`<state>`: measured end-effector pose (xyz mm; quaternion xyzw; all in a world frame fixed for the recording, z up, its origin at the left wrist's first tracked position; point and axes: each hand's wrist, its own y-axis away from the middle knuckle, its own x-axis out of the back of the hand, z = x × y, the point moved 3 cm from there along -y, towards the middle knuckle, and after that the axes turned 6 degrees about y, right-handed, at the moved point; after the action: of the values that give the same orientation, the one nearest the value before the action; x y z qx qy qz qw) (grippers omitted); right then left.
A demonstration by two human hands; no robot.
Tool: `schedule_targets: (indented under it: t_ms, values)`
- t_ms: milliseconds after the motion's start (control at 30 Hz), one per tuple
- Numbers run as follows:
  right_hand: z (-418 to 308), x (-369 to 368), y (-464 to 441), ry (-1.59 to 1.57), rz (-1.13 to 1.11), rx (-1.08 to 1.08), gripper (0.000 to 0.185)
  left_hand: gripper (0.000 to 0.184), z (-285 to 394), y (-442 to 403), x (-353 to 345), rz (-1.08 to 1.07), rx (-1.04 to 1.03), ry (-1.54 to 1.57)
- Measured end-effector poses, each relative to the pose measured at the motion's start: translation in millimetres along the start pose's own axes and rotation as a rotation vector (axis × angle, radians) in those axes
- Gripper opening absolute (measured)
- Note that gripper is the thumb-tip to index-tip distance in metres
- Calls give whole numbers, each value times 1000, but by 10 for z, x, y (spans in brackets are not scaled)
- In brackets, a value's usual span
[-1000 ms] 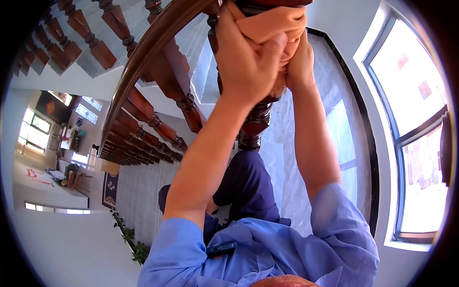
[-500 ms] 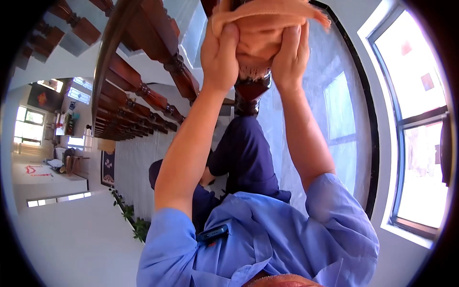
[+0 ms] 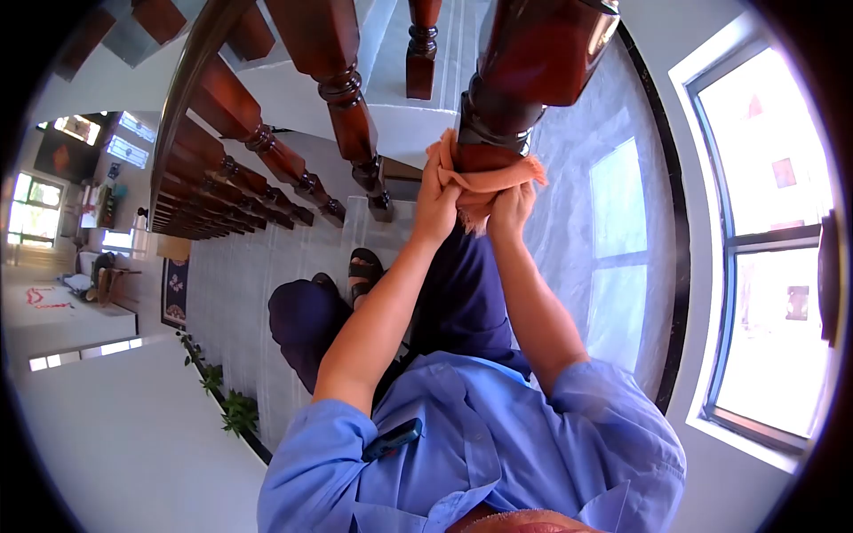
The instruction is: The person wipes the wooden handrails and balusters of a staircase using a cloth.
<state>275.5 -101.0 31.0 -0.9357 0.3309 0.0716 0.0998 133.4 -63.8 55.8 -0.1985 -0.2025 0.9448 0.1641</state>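
Note:
An orange cloth [image 3: 484, 181] is wrapped around the lower part of a dark red wooden newel post [image 3: 542, 53], below its turned rings. My left hand [image 3: 435, 202] grips the cloth on the left side of the post, thumb on top. On the right side, my right hand [image 3: 511, 210] is closed on the cloth's other end. A frayed edge hangs between the two hands. The far side of the post, where the cloth passes behind, is hidden.
Left of the post stand turned balusters [image 3: 351, 124] under a curved handrail [image 3: 182, 89]. A window [image 3: 755, 240] is in the right wall. Grey floor tiles [image 3: 569, 266] with a black border lie below. My knees are bent close to the post; green plants [image 3: 238, 410] line a ledge at lower left.
Both hands have moved down the post with the cloth, closer to my knees. More of the post's upper part shows, and the view has shifted.

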Motion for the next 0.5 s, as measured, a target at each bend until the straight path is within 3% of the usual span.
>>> schedule_targets:
  t_ms: [33, 100, 167, 233, 267, 300, 367, 400, 500]
  values:
    - [35, -33, 27, 6, -10, 10, 32, 66, -153, 51, 54, 8, -11, 7]
    - [304, -79, 62, -238, 181, -231, 33, 72, -290, 115, 110, 35, 69, -62]
    - [341, -100, -61, -277, 168, -258, 35, 74, -265, 160, 86, 90, 54, -184]
    - [193, -147, -139, -305, 172, -427, 36, 74, -181, 167, 8, 118, 29, -274]
    - [208, -145, -284, -327, 162, -361, 38, 73, -152, 204, -29, 134, -8, -346]
    - [8, -213, -389, -385, 18, -453, 39, 72, -115, 216, -66, 136, 43, -331]
    - [312, -116, -829, -307, -203, -450, 36, 71, -55, 274, -107, 167, 24, -434]
    - [471, -76, -916, -306, -207, -451, 36, 71, -56, 283, -106, 149, 5, -410]
    - [741, -82, -1075, -343, -587, -491, 26, 64, -122, 208, -55, 137, -2, -409]
